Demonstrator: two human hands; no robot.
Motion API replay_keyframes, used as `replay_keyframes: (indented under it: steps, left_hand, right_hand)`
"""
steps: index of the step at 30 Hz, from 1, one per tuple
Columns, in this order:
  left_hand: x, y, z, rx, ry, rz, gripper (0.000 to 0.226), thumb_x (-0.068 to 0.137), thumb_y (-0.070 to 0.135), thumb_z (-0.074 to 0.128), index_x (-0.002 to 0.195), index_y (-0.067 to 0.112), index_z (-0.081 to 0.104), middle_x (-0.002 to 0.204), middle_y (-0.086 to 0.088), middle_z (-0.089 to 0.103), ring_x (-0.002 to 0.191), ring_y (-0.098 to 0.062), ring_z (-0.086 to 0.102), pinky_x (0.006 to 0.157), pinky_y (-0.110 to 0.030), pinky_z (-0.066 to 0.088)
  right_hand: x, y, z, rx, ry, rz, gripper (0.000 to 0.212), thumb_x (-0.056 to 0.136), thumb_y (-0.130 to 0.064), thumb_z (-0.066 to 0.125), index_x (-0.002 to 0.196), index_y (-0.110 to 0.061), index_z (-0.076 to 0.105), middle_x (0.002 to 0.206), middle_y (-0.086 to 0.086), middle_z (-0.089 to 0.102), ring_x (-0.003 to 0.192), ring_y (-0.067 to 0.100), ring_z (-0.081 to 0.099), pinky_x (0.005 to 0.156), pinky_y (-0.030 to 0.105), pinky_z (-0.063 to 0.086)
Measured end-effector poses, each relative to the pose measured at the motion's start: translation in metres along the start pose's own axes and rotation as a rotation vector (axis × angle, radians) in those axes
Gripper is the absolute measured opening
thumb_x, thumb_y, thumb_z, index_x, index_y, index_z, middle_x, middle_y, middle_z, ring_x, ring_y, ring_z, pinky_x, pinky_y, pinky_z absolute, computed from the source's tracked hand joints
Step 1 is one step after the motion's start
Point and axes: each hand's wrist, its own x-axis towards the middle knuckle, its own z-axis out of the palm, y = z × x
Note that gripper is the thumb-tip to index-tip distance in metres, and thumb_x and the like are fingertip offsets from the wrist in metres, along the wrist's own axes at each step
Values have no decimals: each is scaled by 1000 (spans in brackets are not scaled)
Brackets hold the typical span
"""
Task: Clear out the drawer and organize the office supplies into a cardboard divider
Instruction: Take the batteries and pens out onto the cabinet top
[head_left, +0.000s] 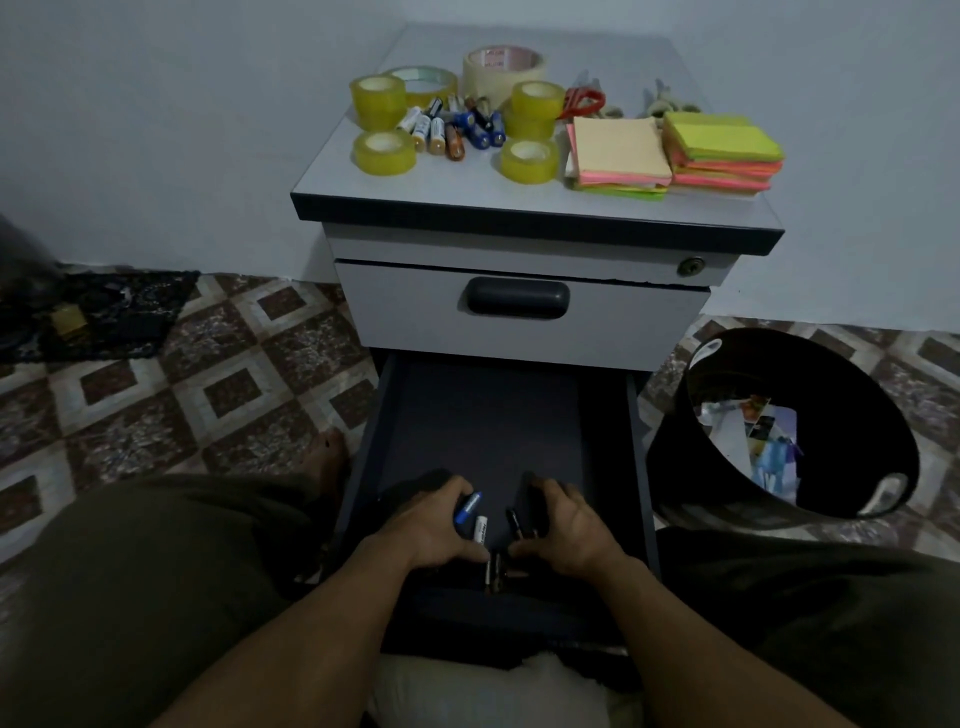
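The dark lower drawer (483, 415) is pulled out toward me, its back part bare. Both hands are inside at its front end. My left hand (431, 525) curls around a blue battery (467, 506) and a white battery (480, 530). My right hand (563, 525) curls around dark batteries (517, 522). Another dark battery (493, 569) lies between my thumbs on the drawer floor. On the cabinet top (363, 176) sit several yellow tape rolls (383, 151), a wide cream tape roll (503, 67), a heap of batteries (452, 127), red scissors (584, 101) and two stacks of sticky notes (621, 150).
A black waste bin (779, 431) with paper scraps stands on the floor to the right of the drawer. The upper drawer (519, 312) is closed. A dark cloth (98, 312) lies on the patterned tile floor at the left. My knees flank the drawer.
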Motion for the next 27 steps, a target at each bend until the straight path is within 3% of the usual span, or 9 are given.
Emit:
replay_keyframes:
  steps: [3, 7, 11, 16, 22, 25, 27]
  left_hand:
    - [2, 4, 4, 66, 42, 23, 59, 64, 40, 87, 108, 40, 48, 96, 11, 64, 85, -10, 63, 79, -33, 54]
    - [4, 5, 4, 112, 130, 7, 42, 74, 41, 79, 103, 35, 49, 92, 7, 63, 81, -13, 62, 68, -29, 48]
    - [4, 5, 4, 165, 204, -45, 41, 73, 47, 75, 98, 31, 47, 96, 5, 64, 83, -17, 62, 71, -29, 46]
    - [7, 5, 5, 124, 176, -47, 41, 74, 42, 77, 99, 30, 46, 95, 5, 64, 82, -16, 63, 71, -30, 50]
    - [6, 5, 4, 101, 172, -51, 38, 77, 41, 76, 98, 32, 46, 96, 6, 64, 81, -13, 62, 68, -28, 45]
    - [7, 5, 5, 87, 167, -43, 37, 77, 39, 76, 99, 31, 48, 96, 5, 64, 83, -15, 63, 72, -30, 49]
    - [8, 5, 4, 74, 165, -34, 33, 79, 36, 76, 99, 30, 50, 94, 5, 65, 83, -14, 64, 75, -32, 53]
  right_hand:
    - [1, -2, 3, -31, 22, -9, 86, 74, -41, 81, 144, -22, 34, 145, 8, 37, 126, 29, 49, 107, 36, 43]
    - [3, -1, 0, 48, 88, 35, 70, 81, -28, 77, 140, -21, 40, 144, 10, 41, 124, 28, 50, 106, 37, 44]
    - [1, 2, -2, 129, 125, 104, 72, 76, -25, 81, 137, -18, 42, 137, 9, 41, 121, 29, 51, 102, 34, 44]
    - [-1, 1, 5, 99, 160, 51, 62, 77, -4, 71, 132, -18, 45, 128, 10, 46, 114, 27, 54, 94, 27, 44]
    - [0, -1, 0, 155, 258, -8, 49, 84, -6, 68, 127, -20, 50, 121, 3, 44, 94, 12, 46, 83, 20, 39]
    - [1, -2, 0, 132, 259, -53, 47, 86, -9, 68, 129, -20, 52, 123, 0, 45, 95, 9, 48, 88, 21, 44]
    - [1, -3, -1, 143, 261, -71, 48, 86, -9, 67, 130, -21, 53, 123, 0, 47, 98, 13, 55, 95, 29, 50]
